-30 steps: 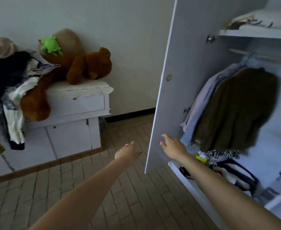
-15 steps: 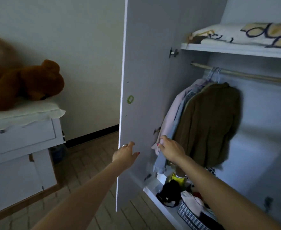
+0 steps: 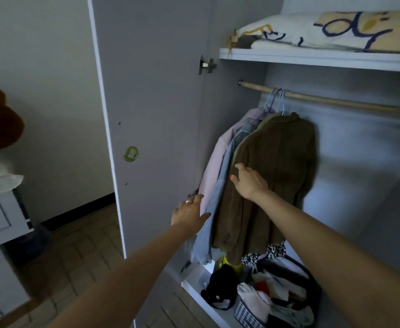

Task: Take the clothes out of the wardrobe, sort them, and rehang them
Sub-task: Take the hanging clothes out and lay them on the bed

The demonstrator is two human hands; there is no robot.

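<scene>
Task barely begun, by the look of it: wardrobe door (image 3: 156, 114) open, three garments hanging from the rail (image 3: 336, 101), none lifted off; removal, sorting and rehanging all left to do

Landmark: the rail; bunched at its left end on pale wire hangers (image 3: 277, 98), brown jacket (image 3: 277, 181) foremost, denim garment (image 3: 220, 197) behind it to the left, pink garment (image 3: 214, 166) leftmost, nearest the door

Right hand (image 3: 249, 182) laid on the brown jacket's front, well below the rail, fingers straight and loosely spread, gripping nothing; left hand (image 3: 189, 214) lower and further left, fingers extended against the edge of the pink and denim garments, no pinch visible

Above the rail, shelf (image 3: 312, 59) holding folded patterned bedding (image 3: 336, 29); far below the rail, wardrobe floor (image 3: 195, 288) with checked basket (image 3: 246, 313) stuffed with mixed soft items, contents too jumbled to name; black bag (image 3: 222, 284) just left of the basket, touching it
</scene>
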